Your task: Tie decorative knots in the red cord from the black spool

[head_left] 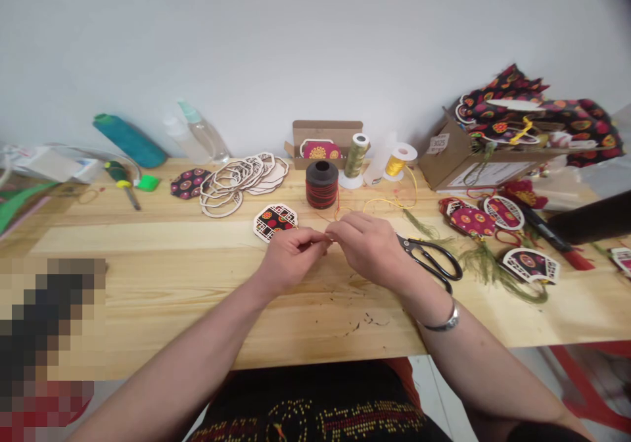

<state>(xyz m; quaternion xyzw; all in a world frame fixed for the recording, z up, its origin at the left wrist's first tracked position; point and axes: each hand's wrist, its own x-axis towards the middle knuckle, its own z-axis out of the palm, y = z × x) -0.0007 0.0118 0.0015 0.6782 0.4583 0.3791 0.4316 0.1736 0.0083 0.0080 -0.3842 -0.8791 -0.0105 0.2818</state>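
My left hand and my right hand meet over the middle of the table, fingertips pinched together. A yellow cord runs from its white spool to the fingers of my right hand, where its end is hidden. What my left fingers pinch is too small to make out. Just behind my left hand lies an octagonal pendant with a pale fretwork frame and patterned black cloth. Black-handled scissors lie beside my right hand, partly covered by it. A dark red thread spool stands behind both hands.
Fretwork frames lie in a pile at the back left, near a screwdriver and a teal thread cone. A green thread spool stands at the back. Cloth fills a cardboard box at right; tasselled pendants lie before it.
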